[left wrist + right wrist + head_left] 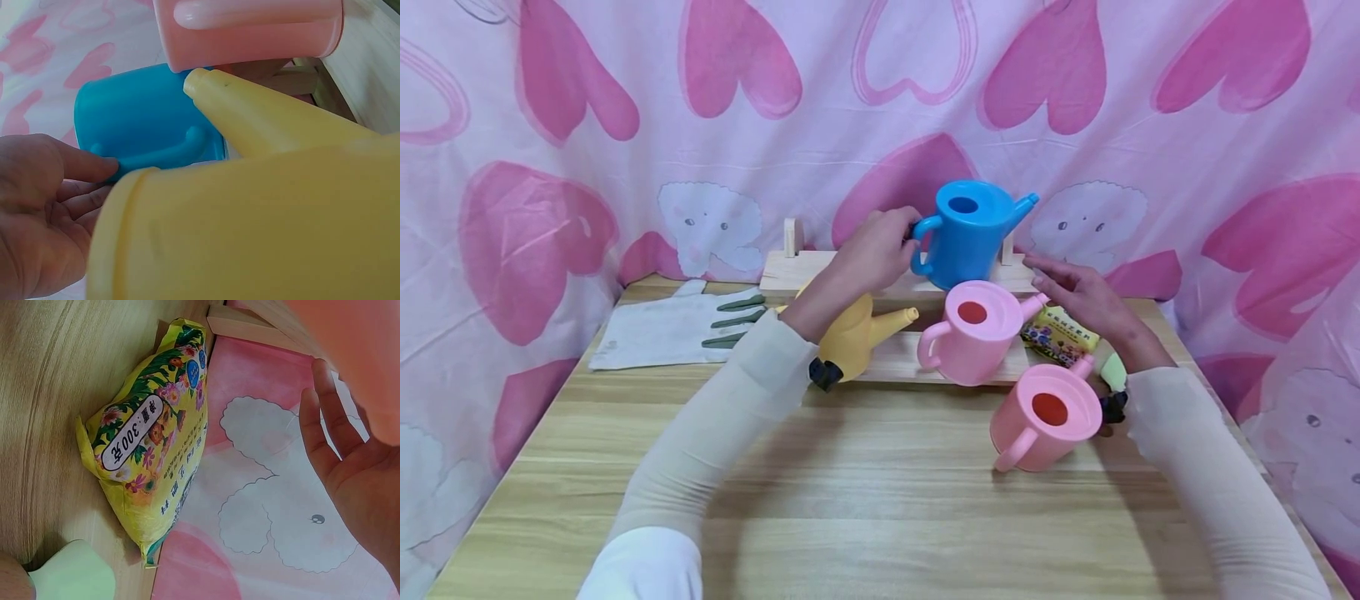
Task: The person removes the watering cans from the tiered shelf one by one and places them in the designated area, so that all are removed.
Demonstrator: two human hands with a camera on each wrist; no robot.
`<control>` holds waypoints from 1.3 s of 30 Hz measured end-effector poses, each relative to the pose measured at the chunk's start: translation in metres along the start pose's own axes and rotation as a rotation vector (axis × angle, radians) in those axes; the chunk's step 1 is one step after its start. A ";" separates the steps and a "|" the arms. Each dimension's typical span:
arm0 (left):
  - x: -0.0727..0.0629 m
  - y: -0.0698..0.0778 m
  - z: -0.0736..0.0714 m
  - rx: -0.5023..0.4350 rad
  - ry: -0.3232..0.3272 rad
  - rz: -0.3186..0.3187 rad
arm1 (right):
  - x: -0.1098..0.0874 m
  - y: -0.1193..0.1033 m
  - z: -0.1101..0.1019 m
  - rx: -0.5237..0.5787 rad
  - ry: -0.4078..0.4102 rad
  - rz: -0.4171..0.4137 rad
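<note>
one cylindrical blue plastic watering can (973, 254) appears seated on the pale wooden upper shelf (820, 267); left hand (880, 250) pinches its handle (928, 223), right hand (1086, 298) spread, unladen. judged step: positioning; next calls for steady release.

A pale glove (651, 333) with dark green on its fingers lies flat at the back left of the surface (880, 517), fingers pointing right. On the right rests a yellow packet (153, 434) printed with flowers and a "300克" label; near it is a pale green, flat-ended tool (78, 572). Behind hangs a pink curtain (820, 158) patterned with hearts and white, fluffy-edged animals.
</note>
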State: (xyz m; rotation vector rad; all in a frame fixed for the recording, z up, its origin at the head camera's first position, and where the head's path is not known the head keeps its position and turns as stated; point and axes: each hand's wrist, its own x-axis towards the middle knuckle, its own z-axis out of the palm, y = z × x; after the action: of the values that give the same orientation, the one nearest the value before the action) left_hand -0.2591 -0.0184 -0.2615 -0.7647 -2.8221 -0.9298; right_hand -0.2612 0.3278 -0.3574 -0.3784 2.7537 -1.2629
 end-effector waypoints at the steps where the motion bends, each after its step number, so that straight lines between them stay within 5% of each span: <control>1: 0.000 0.000 0.000 -0.009 -0.002 -0.002 | 0.000 0.000 0.000 0.001 0.000 -0.001; 15: 0.001 -0.008 0.002 -0.220 0.039 -0.011 | 0.003 0.000 0.001 0.000 0.004 -0.010; 29: 0.001 -0.006 -0.002 -0.264 0.155 0.038 | 0.002 0.002 0.000 -0.009 0.004 0.004; 39: -0.019 -0.003 -0.015 -0.327 0.202 0.107 | 0.002 0.000 0.001 0.001 0.003 -0.017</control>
State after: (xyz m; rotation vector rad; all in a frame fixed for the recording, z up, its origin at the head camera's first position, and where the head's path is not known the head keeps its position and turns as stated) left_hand -0.2448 -0.0374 -0.2545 -0.7924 -2.4624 -1.3840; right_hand -0.2634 0.3263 -0.3576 -0.4014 2.7577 -1.2699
